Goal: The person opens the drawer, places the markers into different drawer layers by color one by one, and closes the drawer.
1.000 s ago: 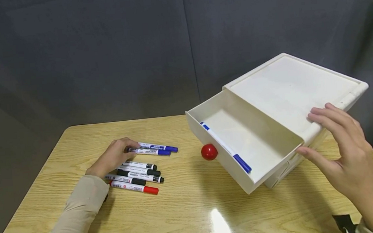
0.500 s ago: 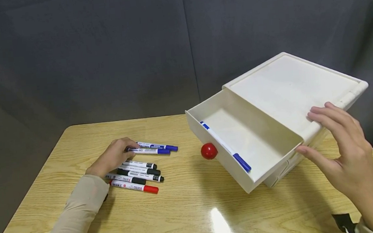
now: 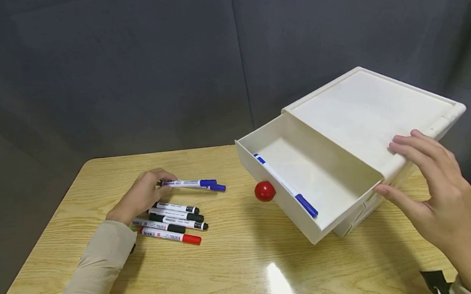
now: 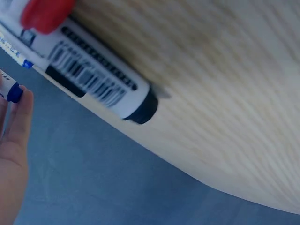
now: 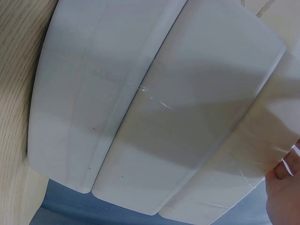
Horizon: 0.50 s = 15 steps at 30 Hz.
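Note:
My left hand (image 3: pixel 141 197) pinches a whiteboard marker (image 3: pixel 186 183) with a blue cap, its cap end pointing right. In the left wrist view, the blue end of a marker (image 4: pixel 15 93) shows at the fingertips. A second blue marker (image 3: pixel 218 188) lies partly behind it. My right hand (image 3: pixel 442 190) rests with spread fingers on the top edge of a white drawer unit (image 3: pixel 374 113), thumb by its front corner. The top drawer (image 3: pixel 315 159) is pulled out and holds one blue marker (image 3: pixel 286 184) along its front wall.
Several black-capped markers (image 3: pixel 178 214) and a red marker (image 3: pixel 169 235) lie below the left hand on the wooden table (image 3: pixel 228 267). A red ball-shaped knob (image 3: pixel 265 191) sticks out of the drawer front. A dark curtain (image 3: pixel 171 69) hangs behind the table.
The left hand has raised the nearer blue marker slightly, and it now overlaps the other blue one. The right hand and the drawer unit stay as they were.

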Motion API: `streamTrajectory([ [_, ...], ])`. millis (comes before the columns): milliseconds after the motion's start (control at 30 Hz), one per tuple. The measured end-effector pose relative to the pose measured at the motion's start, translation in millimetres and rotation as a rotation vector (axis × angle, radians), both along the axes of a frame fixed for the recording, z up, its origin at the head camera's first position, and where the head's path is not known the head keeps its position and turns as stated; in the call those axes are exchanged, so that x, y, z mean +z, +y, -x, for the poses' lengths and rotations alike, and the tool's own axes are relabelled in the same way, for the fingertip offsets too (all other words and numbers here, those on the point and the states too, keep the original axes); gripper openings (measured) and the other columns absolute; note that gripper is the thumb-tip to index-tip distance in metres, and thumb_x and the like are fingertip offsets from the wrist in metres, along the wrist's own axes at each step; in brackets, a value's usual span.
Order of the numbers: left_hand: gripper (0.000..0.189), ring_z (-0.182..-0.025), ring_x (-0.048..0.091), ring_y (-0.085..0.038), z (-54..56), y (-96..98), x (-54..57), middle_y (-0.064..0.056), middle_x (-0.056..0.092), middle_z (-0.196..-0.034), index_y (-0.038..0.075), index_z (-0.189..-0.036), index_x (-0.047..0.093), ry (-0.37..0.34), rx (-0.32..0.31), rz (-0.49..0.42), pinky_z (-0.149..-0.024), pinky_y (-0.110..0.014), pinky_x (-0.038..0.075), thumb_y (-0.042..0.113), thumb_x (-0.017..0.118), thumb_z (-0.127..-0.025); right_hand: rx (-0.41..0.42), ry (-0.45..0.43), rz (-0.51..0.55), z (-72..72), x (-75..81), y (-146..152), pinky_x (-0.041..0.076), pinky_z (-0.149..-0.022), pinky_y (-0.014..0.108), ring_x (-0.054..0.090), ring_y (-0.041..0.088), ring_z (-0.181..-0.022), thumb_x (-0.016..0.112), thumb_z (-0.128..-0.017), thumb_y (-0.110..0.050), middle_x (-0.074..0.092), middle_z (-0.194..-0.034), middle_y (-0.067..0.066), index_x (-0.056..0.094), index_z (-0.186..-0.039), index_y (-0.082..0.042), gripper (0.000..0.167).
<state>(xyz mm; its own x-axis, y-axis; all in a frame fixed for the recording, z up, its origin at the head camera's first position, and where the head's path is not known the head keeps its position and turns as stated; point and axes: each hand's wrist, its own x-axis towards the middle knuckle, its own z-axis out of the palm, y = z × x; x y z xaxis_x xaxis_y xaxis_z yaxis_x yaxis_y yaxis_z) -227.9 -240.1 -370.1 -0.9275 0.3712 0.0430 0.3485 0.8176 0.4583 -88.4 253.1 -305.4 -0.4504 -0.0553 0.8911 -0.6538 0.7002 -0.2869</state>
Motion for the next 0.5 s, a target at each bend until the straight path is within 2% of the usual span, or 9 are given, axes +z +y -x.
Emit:
streamTrajectory([
  [267, 0.029, -0.119, 0.059, -0.037, -3.0, 2.0, 12.5, -0.017, 0.067, -0.123, 0.002, -0.123, 0.067, 0.007, 0.013, -0.033, -0.101, -0.056, 0.049, 0.0, 0.064, -0.094, -0.002, -0.007, -0.007, 1.3, -4.0, 3.7, 0.032, -0.121, 0.037, 0.05, 0.026, -0.136, 0.066, -0.085, -0.06, 0.066, -0.123, 0.023, 0.066, -0.114, 0.01, 0.076],
  [500, 0.025, -0.107, 0.063, -0.031, -5.1, 7.8, 25.8, -0.015, 0.069, -0.119, 0.004, -0.118, 0.07, 0.082, 0.017, -0.039, -0.092, -0.052, 0.053, 0.001, 0.065, -0.094, 0.0, 0.001, -0.004, 1.6, -3.5, 4.1, 0.033, -0.12, 0.038, 0.051, 0.029, -0.135, 0.066, -0.085, -0.06, 0.066, -0.123, 0.022, 0.066, -0.114, 0.01, 0.076],
])
